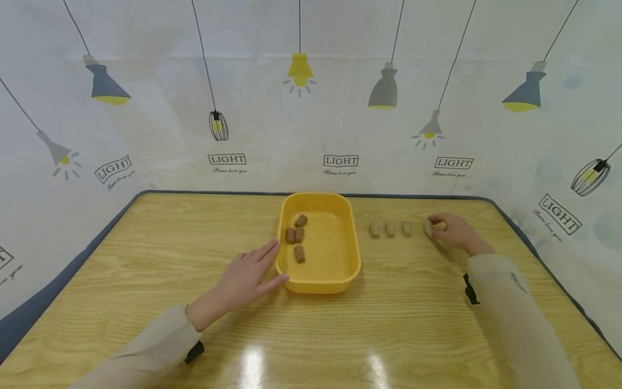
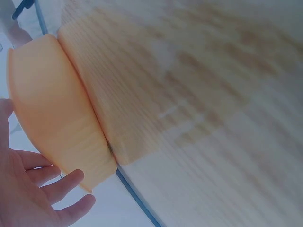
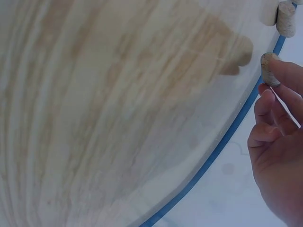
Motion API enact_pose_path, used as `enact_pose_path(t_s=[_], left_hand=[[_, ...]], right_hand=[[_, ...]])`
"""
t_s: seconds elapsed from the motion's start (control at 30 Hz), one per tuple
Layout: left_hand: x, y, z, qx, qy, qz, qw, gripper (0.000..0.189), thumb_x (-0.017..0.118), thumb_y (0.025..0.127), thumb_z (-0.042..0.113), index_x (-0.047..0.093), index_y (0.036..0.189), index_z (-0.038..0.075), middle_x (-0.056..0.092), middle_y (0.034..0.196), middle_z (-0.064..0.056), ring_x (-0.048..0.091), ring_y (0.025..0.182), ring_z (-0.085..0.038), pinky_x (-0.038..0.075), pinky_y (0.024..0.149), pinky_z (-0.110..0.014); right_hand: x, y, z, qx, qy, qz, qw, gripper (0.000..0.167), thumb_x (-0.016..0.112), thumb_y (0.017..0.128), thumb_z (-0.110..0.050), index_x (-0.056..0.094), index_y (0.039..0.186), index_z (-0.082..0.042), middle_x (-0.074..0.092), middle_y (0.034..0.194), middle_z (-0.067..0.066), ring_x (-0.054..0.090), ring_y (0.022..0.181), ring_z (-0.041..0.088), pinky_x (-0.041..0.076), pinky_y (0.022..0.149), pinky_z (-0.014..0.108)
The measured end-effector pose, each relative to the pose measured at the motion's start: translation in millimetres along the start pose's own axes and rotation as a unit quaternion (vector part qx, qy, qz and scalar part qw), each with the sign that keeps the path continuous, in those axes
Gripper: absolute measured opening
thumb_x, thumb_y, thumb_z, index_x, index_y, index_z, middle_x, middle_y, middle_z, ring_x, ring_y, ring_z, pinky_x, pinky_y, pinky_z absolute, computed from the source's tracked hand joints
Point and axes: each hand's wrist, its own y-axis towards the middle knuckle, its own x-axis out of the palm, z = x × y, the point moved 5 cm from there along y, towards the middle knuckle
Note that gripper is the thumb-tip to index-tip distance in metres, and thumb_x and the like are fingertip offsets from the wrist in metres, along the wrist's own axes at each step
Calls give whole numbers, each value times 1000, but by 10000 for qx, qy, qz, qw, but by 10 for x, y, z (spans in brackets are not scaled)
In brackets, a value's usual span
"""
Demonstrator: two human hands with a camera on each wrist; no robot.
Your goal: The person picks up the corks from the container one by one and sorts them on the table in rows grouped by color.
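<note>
In the head view my left hand (image 1: pixel 245 278) lies against the left side of a yellow tray (image 1: pixel 318 288), its fingers extended and the fingertips at the rim. The left wrist view shows those fingers (image 2: pixel 66 187) spread beside the tray's outer wall (image 2: pixel 59 118). Several small brown cylinders (image 1: pixel 299 254) lie in the tray's left half. To the right of the tray, my right hand (image 1: pixel 454 232) pinches a paler, speckled, cork-like cylinder (image 3: pixel 268 71) between thumb and fingers. Three similar cylinders (image 1: pixel 390 229) stand in a row to its left.
The wooden table (image 1: pixel 413 324) has a dark blue edge (image 1: pixel 233 193). Behind it hangs a pale backdrop (image 1: pixel 272 129) printed with lamps and lettering. Dark straps (image 1: pixel 470 289) show under both sleeves.
</note>
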Motion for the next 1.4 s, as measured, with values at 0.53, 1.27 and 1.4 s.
enact_pose_path(t_s=[0.53,1.27,1.4], left_hand=[[2,-4,-3,-17,8,-32,10000,71,41,87,53,31,136,2,30,139,-11,43,113,-29,36,84,-47],[3,1,-4,4,-15,-20,10000,71,41,87,53,31,136,2,31,138,-12,44,112,-30,37,84,-48],[3,3,-6,-12,-38,-31,10000,71,41,87,53,31,136,2,31,138,-12,44,112,-30,37,84,-48]], right_hand=[[30,3,40,238,-43,-205,9995,46,56,84,-12,43,120,14,47,112,33,39,105,48,30,86,56],[-454,311,-762,-391,94,382,9985,41,54,88,-18,47,121,6,49,114,26,51,80,30,39,70,45],[-459,469,-1007,-467,139,428,9979,41,55,88,-20,48,121,3,50,113,24,50,75,27,39,67,42]])
